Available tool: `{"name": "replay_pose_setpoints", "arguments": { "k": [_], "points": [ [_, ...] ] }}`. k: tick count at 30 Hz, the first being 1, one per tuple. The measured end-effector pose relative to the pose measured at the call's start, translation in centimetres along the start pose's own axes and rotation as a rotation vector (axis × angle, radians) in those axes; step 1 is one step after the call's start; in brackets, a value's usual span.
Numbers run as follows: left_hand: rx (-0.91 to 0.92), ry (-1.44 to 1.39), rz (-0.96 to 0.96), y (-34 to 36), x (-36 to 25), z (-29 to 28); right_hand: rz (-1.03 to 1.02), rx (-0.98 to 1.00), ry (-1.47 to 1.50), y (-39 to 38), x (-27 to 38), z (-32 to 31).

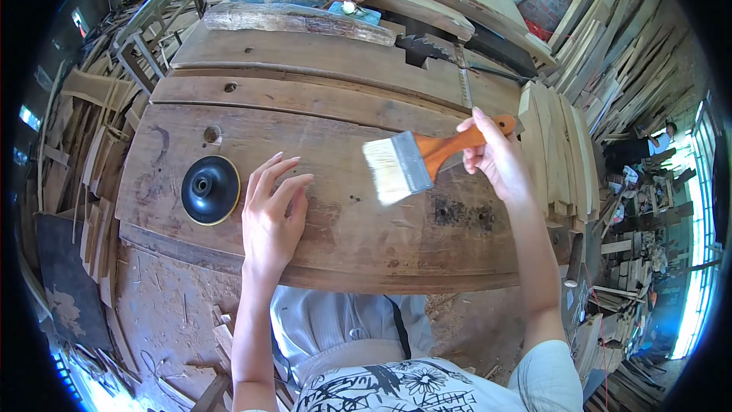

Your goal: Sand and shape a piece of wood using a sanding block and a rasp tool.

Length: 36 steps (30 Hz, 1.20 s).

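Between the fingers and thumb of my right hand (496,156) is the wooden handle of a wide paintbrush (415,164). Its pale bristles point left over the wooden workbench (343,229), and a grey metal band joins them to the orange-brown handle. My left hand (273,210) rests at the bench with nothing in it, its fingers apart and slightly curled. Just left of that hand lies a round black sanding backing pad (206,189) with a raised hub and a yellowish rim.
A rough timber piece (297,21) lies across the bench's far side. Near a slot farther right is a toothed saw blade (427,47). Stacked boards (560,152) stand along the right edge, and scrap wood (95,175) fills the left. Another person (659,141) is far off at the right.
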State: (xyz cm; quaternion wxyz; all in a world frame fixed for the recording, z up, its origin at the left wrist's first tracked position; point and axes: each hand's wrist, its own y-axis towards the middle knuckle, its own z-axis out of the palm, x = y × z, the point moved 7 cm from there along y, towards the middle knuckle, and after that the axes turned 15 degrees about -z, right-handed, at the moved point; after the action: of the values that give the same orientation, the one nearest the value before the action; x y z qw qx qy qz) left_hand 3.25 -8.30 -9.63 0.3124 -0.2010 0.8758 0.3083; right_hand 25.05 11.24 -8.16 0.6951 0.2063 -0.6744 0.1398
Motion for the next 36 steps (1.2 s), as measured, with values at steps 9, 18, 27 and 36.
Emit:
{"name": "replay_pose_setpoints", "arguments": {
  "k": [9, 18, 27, 36],
  "points": [
    [0.001, -0.053, -0.037, 0.1, 0.3, -0.2, -0.008, -0.286, -0.285, 2.2, 1.1, -14.9],
    [0.221, -0.084, 0.155, 1.1, -4.7, 3.5, -0.369, -0.307, -1.025, 4.6, 7.7, -21.3],
    [0.341, 0.185, 0.301, 1.2, -9.4, 11.3, -0.621, -0.238, -0.958, 1.9, 11.5, -9.9],
    [-0.026, 0.229, 0.624, -0.1, -7.9, 7.0, -0.578, -0.032, -0.511, -1.9, 12.6, -0.3]
  ]
}}
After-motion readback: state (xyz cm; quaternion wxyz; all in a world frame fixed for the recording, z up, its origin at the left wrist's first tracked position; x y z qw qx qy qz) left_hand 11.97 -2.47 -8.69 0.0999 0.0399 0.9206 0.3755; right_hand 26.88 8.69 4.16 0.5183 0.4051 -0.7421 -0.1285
